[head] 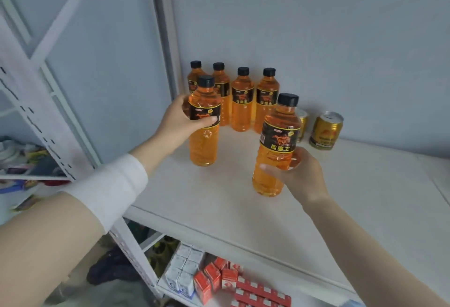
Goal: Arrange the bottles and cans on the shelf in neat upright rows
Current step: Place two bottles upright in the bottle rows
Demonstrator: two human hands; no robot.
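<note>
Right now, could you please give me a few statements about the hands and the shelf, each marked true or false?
1. The left hand grips an orange plastic bottle with a black cap. True.
2. The right hand holds nothing. False: it grips a second orange bottle.
3. Four more orange bottles stand upright in a row by the back wall. True.
4. The gold metal cans lie on their sides. False: both stand upright, right of the bottles.
5. The red cartons share the white shelf board with the bottles. False: they sit on the level below.
</note>
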